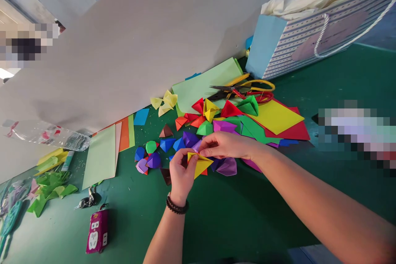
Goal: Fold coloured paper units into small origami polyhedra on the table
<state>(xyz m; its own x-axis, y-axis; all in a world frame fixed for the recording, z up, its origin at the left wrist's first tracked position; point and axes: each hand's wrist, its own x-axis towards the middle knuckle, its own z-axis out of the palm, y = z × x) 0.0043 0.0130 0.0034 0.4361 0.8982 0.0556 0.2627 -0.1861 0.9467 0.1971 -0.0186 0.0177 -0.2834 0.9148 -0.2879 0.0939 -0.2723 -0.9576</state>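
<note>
My left hand (pixel 181 173), with a dark bead bracelet (pixel 177 206) on the wrist, is closed on a folded yellow paper triangle (pixel 201 164) held just above the green table (pixel 235 214). My right hand (pixel 227 145) reaches in from the right and pinches the same yellow piece at its top edge. Right behind my hands lies a heap of folded paper shapes (pixel 188 138) in purple, blue, green, red and yellow.
Flat coloured sheets (pixel 275 117) and scissors (pixel 241 88) lie at the back right, below a striped paper bag (pixel 309 33). A large grey board (pixel 139 37) leans along the back. Pale green sheets (pixel 100 156), green scraps (pixel 49 189), a plastic bag (pixel 46 136) and a pink packet (pixel 97 231) are at the left.
</note>
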